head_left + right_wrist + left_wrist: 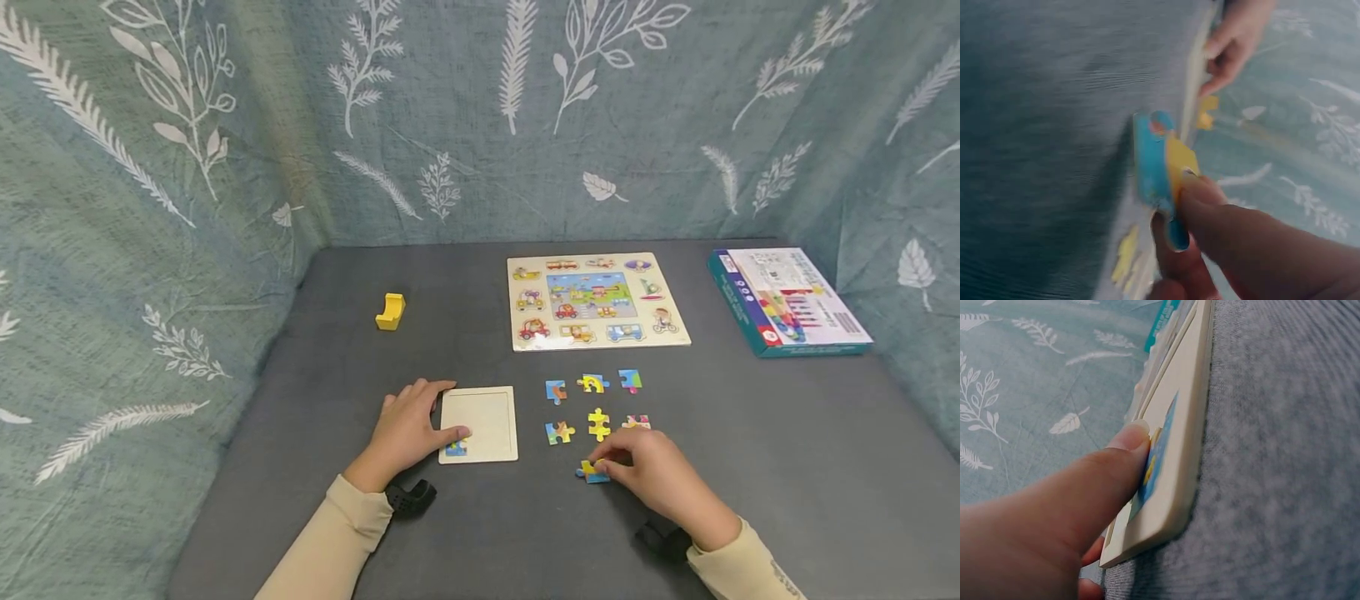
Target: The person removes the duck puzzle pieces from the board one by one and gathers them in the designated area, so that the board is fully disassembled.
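Observation:
My left hand (408, 429) rests at the left side of a square wooden puzzle tray (483, 417), index finger along its top-left corner. The left thumb presses a blue-and-yellow puzzle piece (1159, 459) lying in the tray's lower-left corner. My right hand (656, 471) pinches another blue-and-yellow puzzle piece (1152, 159) between thumb and fingers, just over the table right of the tray. Loose puzzle pieces (598, 425) lie in rows beyond that hand; the hand partly covers a pink one (636, 421).
A wooden vehicle puzzle board (528, 335) lies flat behind the loose pieces. At the back right is a teal-edged box (813, 300). A yellow curved block (391, 312) stands at the back left. Leaf-printed cloth (450, 125) hangs around the grey table (337, 358).

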`<action>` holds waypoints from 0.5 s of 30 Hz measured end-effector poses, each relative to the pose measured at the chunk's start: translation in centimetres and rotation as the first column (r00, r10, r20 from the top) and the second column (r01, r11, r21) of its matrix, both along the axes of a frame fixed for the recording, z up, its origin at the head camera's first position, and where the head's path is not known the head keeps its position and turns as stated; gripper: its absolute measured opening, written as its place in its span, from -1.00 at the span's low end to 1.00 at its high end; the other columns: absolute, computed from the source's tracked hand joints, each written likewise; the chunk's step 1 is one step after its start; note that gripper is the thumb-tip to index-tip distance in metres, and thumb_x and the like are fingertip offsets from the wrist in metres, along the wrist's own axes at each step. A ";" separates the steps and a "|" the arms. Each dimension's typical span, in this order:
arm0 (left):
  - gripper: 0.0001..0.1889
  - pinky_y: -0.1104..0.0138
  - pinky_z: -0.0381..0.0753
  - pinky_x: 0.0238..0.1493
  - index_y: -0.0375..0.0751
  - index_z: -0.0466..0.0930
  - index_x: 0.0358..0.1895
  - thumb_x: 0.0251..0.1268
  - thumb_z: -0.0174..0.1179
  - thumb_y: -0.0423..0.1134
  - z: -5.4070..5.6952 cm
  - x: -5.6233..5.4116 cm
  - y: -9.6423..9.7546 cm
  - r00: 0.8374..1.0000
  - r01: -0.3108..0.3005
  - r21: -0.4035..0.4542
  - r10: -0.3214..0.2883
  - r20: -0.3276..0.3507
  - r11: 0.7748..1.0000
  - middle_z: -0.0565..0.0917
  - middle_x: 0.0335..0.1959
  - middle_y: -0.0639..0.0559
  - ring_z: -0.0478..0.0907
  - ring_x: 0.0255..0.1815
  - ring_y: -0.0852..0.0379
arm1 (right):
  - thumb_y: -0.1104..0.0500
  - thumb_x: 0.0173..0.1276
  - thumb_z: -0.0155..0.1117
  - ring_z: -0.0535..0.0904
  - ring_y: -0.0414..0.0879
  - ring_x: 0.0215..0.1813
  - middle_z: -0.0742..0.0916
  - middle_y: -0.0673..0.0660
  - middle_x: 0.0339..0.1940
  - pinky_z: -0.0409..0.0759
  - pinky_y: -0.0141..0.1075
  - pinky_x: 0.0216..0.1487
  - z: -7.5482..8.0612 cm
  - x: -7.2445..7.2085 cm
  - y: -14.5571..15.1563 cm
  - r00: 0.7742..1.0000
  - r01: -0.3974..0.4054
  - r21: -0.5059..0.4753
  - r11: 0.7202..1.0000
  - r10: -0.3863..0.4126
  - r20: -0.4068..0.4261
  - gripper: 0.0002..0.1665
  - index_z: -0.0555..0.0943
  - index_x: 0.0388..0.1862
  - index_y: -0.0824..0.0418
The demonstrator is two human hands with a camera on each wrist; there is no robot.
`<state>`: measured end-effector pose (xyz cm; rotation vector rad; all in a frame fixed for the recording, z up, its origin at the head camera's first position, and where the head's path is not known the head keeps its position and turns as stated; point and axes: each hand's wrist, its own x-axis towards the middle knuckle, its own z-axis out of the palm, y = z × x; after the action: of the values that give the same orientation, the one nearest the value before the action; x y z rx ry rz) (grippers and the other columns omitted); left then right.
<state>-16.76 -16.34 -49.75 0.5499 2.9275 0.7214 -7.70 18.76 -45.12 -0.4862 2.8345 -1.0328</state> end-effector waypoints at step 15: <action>-0.17 0.07 0.27 -0.12 -0.18 0.56 0.40 0.12 0.57 0.18 0.0 0.0 0.1 1.000 0.002 0.002 -0.002 -0.004 1.000 0.48 -0.26 0.08 0.38 -0.23 0.10 | 0.20 0.00 0.78 0.62 -0.04 -0.09 0.57 -0.17 -0.33 0.34 0.16 0.45 -1.4 0.7 -0.2 0.985 0.052 0.192 0.980 -0.018 -0.174 -0.72 0.85 -0.30 0.00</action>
<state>-16.80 -16.24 -49.77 0.5545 2.9297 0.7243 -6.95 18.52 -46.49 -0.5312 3.0645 -0.7382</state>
